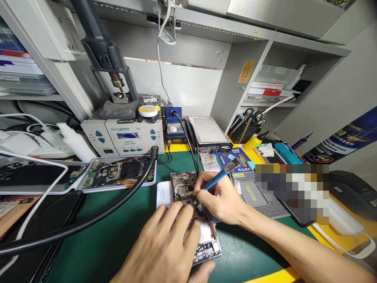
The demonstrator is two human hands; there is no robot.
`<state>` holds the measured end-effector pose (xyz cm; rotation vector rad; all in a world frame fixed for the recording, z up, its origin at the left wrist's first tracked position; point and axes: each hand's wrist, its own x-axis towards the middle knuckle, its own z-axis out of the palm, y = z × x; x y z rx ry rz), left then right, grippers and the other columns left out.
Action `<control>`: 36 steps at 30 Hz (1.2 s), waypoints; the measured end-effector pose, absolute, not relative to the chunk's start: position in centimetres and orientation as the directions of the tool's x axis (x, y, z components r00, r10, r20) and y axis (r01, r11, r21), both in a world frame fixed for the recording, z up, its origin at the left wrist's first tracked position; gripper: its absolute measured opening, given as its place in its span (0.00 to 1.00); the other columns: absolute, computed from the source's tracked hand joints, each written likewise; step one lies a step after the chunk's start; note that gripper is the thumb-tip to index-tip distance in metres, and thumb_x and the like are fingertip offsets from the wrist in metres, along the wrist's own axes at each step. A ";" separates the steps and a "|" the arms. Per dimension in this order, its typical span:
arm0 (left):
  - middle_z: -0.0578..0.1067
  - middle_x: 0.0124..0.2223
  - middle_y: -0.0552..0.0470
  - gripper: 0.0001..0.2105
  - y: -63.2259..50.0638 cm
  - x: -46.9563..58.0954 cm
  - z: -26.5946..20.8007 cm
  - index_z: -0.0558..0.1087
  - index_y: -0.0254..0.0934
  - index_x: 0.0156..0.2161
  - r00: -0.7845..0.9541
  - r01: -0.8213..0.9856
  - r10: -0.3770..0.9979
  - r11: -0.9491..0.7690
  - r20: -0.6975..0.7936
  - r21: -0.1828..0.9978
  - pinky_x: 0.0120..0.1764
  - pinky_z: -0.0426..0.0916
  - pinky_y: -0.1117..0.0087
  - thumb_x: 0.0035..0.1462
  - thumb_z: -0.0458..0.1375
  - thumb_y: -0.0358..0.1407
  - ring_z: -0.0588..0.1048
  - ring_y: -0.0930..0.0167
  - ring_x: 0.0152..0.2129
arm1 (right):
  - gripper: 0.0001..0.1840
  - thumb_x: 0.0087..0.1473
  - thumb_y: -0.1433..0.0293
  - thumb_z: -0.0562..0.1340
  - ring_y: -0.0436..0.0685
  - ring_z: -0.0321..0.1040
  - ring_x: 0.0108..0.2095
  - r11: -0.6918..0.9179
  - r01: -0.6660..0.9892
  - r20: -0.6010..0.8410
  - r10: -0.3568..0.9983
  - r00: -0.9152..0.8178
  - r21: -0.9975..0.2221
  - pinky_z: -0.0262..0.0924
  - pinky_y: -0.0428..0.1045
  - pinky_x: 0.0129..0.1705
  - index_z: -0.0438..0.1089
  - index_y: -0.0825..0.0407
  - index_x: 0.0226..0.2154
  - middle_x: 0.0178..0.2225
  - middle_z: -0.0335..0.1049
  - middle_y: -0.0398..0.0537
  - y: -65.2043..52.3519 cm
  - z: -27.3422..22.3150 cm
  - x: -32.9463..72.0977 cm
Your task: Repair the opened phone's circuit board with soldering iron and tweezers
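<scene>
An opened phone (182,188) lies on the green mat, its dark circuit board bare at the far end and metal parts showing at the near end. My left hand (165,239) rests over its left side, fingers curved across it and thumb by the near edge, holding it in place. In my right hand (219,198) is a slim blue brush (216,179), gripped like a pen. Its dark tuft and metal collar point up and away, while the lower end is hidden among my fingers over the board.
At the back stand a grey hot-air station (126,137), a blue soldering station (173,122) and a silver hot plate (209,131). A thick black hose (112,214) crosses the left side. Opened devices (118,173) lie on the left, a perforated grey mat (273,208) on the right.
</scene>
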<state>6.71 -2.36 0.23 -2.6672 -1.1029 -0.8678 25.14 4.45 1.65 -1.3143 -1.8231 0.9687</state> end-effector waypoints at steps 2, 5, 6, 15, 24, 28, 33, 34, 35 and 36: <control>0.78 0.50 0.43 0.15 -2.4 6.7 0.2 0.77 0.36 0.46 0.575 0.681 0.609 -0.727 0.546 0.094 0.52 0.71 0.54 0.64 0.59 0.45 0.75 0.57 0.48 | 0.04 0.48 0.74 0.58 0.50 0.60 0.25 0.211 0.440 0.107 0.963 -0.249 -0.873 0.54 0.47 0.27 0.69 0.52 0.26 0.23 0.67 0.40 4.5 1.6 25.1; 0.78 0.51 0.43 0.15 -2.4 6.6 0.0 0.76 0.36 0.47 0.587 0.679 0.614 -0.728 0.528 0.092 0.53 0.70 0.54 0.65 0.58 0.45 0.75 0.57 0.49 | 0.05 0.49 0.74 0.58 0.49 0.60 0.25 0.213 0.444 0.110 0.963 -0.245 -0.870 0.53 0.46 0.27 0.69 0.52 0.26 0.23 0.67 0.40 4.5 1.6 25.1; 0.78 0.51 0.43 0.15 -2.4 6.6 -0.1 0.76 0.36 0.47 0.586 0.680 0.619 -0.727 0.523 0.099 0.53 0.70 0.54 0.65 0.57 0.46 0.75 0.57 0.49 | 0.04 0.48 0.73 0.58 0.49 0.59 0.24 0.213 0.455 0.107 0.963 -0.249 -0.865 0.53 0.46 0.26 0.69 0.52 0.26 0.23 0.67 0.40 4.5 1.6 25.1; 0.78 0.49 0.43 0.15 -2.4 6.6 0.2 0.77 0.36 0.45 0.567 0.685 0.610 -0.723 0.553 0.095 0.51 0.72 0.55 0.62 0.61 0.46 0.75 0.57 0.48 | 0.04 0.47 0.74 0.58 0.49 0.59 0.24 0.218 0.448 0.112 0.962 -0.251 -0.867 0.52 0.46 0.25 0.68 0.52 0.26 0.22 0.66 0.39 4.4 1.7 25.0; 0.78 0.50 0.43 0.16 -2.4 6.5 -0.2 0.77 0.38 0.45 0.577 0.679 0.615 -0.727 0.538 0.102 0.53 0.70 0.54 0.70 0.51 0.45 0.75 0.58 0.49 | 0.05 0.47 0.74 0.57 0.48 0.59 0.22 0.256 0.455 0.150 0.955 -0.256 -0.853 0.52 0.45 0.24 0.69 0.52 0.26 0.21 0.66 0.39 4.5 1.8 25.0; 0.78 0.50 0.43 0.17 -2.3 6.5 0.1 0.77 0.38 0.45 0.583 0.681 0.615 -0.726 0.530 0.094 0.53 0.70 0.53 0.70 0.50 0.45 0.75 0.58 0.49 | 0.05 0.46 0.74 0.57 0.48 0.58 0.22 0.284 0.451 0.181 0.949 -0.258 -0.846 0.52 0.45 0.24 0.68 0.52 0.25 0.21 0.66 0.38 4.4 1.9 25.0; 0.77 0.51 0.42 0.16 -2.2 6.7 0.2 0.77 0.37 0.46 0.591 0.673 0.604 -0.735 0.534 0.086 0.53 0.69 0.54 0.70 0.51 0.45 0.75 0.57 0.50 | 0.05 0.46 0.74 0.57 0.48 0.58 0.22 0.275 0.449 0.177 0.952 -0.249 -0.850 0.52 0.45 0.23 0.68 0.52 0.24 0.21 0.66 0.38 4.4 2.1 24.9; 0.77 0.51 0.42 0.16 -2.1 6.7 0.1 0.77 0.37 0.46 0.591 0.672 0.605 -0.735 0.533 0.089 0.52 0.69 0.54 0.69 0.51 0.45 0.75 0.57 0.49 | 0.05 0.45 0.74 0.57 0.48 0.58 0.22 0.266 0.454 0.166 0.955 -0.248 -0.850 0.51 0.45 0.23 0.68 0.52 0.24 0.20 0.65 0.38 4.4 2.1 24.9; 0.77 0.51 0.42 0.16 -2.1 6.7 0.1 0.77 0.37 0.46 0.592 0.673 0.610 -0.733 0.526 0.093 0.52 0.69 0.54 0.69 0.51 0.45 0.75 0.57 0.49 | 0.05 0.45 0.73 0.57 0.48 0.57 0.22 0.254 0.458 0.153 0.957 -0.246 -0.852 0.51 0.45 0.23 0.68 0.52 0.24 0.20 0.65 0.38 4.4 2.1 24.9; 0.77 0.50 0.42 0.16 -2.1 6.6 0.0 0.77 0.37 0.45 0.590 0.675 0.613 -0.731 0.525 0.096 0.52 0.69 0.54 0.70 0.50 0.45 0.75 0.58 0.49 | 0.05 0.46 0.73 0.57 0.48 0.57 0.22 0.240 0.459 0.139 0.960 -0.243 -0.855 0.51 0.45 0.23 0.68 0.52 0.24 0.20 0.65 0.39 4.4 2.1 24.9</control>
